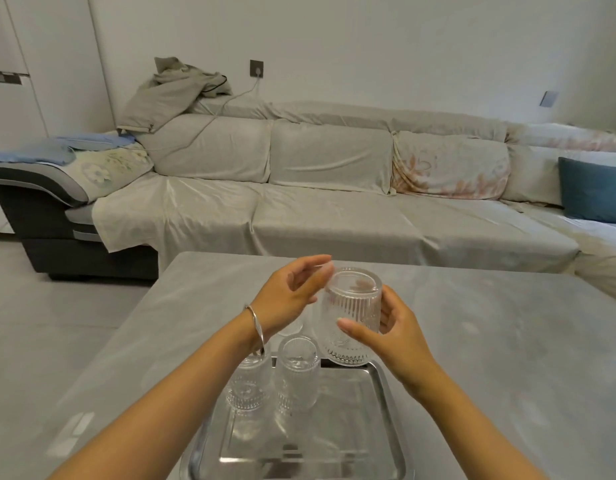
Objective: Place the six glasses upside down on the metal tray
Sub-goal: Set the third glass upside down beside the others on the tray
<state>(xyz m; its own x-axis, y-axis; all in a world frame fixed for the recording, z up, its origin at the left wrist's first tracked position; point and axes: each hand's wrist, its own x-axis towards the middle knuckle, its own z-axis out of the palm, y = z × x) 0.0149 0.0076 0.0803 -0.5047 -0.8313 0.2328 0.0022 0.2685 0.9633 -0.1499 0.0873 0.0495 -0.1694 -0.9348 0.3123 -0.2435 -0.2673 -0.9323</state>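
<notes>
My right hand [391, 332] grips a clear ribbed glass [351, 315], held upside down just above the far right corner of the metal tray [379, 427]. My left hand [292, 294] hovers beside the glass's raised base with fingers spread, holding nothing. Two more ribbed glasses stand upside down on the tray's far left: one [296, 372] in the middle and one [247, 386] partly hidden under my left wrist. Another glass [292, 327] stands on the table behind the tray, mostly hidden by my left hand.
The tray lies near the front edge of a grey table [490, 341]. A long covered sofa [334, 202] runs behind the table, with a blue cushion [592, 190] at the right. Tiled floor [40, 306] lies to the left.
</notes>
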